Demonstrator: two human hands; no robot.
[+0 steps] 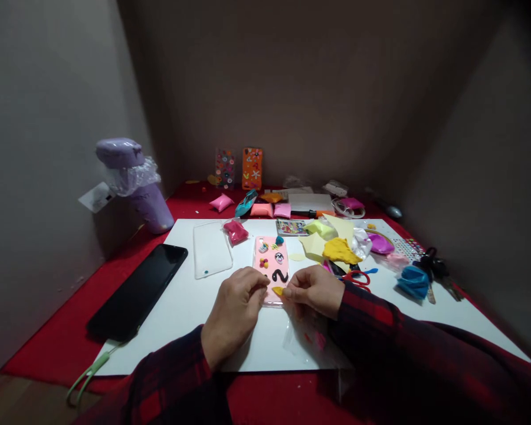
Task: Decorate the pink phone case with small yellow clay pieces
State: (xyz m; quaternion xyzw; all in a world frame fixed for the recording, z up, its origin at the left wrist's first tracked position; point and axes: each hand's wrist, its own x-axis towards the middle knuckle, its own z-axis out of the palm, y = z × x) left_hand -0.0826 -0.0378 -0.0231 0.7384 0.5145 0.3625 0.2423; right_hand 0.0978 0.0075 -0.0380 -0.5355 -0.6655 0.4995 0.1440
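Observation:
A pink phone case (269, 248) lies on the white board, decorated with small clay figures and a black clay squiggle (280, 275). My left hand (236, 304) is at the case's lower left edge, its thumb and fingers closed together against it. Near the bottom of the case, my right hand (316, 289) pinches a small pointed piece of yellow clay (278, 291) between thumb and forefinger, at the case's surface. The fingers hide parts of both lower edges of the case. Clear plastic wrap (307, 342) lies beneath my right wrist.
Left of the case are a clear phone case (212, 251), a black phone (139, 292) and a purple wrapped object (144, 189). To the right lie yellow clay (340, 251), red scissors (357, 280) and a blue packet (413, 282). Decorated cases (252, 168) stand behind.

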